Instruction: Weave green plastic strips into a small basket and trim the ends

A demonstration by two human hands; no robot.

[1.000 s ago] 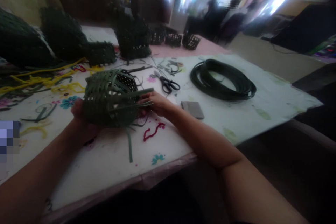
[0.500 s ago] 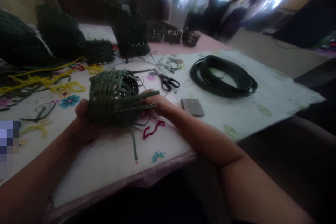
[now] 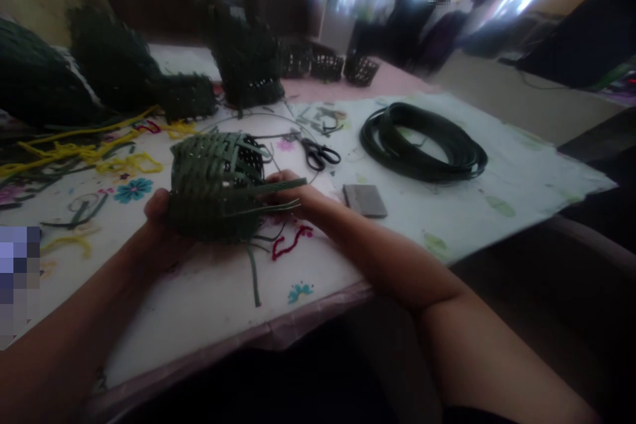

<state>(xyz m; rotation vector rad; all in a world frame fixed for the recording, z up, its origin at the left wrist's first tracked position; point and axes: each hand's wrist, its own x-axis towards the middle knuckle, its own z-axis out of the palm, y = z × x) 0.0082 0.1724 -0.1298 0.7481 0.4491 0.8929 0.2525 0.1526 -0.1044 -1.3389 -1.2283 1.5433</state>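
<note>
A small dark green woven basket [image 3: 213,192] lies tilted on its side above the flowered tablecloth, its opening turned to the right. My left hand [image 3: 161,218] grips its closed left end, with the thumb showing and the other fingers hidden beneath. At the open side is my right hand [image 3: 281,191], its fingers closed and partly hidden behind loose strip ends [image 3: 283,187] that stick out of the rim. What those fingers pinch cannot be made out clearly. Another loose green strip [image 3: 254,275] hangs down below the basket.
Black-handled scissors [image 3: 320,154], a grey square block [image 3: 365,201] and a coil of dark green strip [image 3: 422,146] lie to the right. Yellow yarn [image 3: 99,152] is spread at left. Larger woven baskets [image 3: 248,66] stand behind. The table edge [image 3: 278,330] runs close in front.
The basket has turned very slightly in my hands, with its loose strip ends shifted a little to the right. Both hands keep nearly the same place.
</note>
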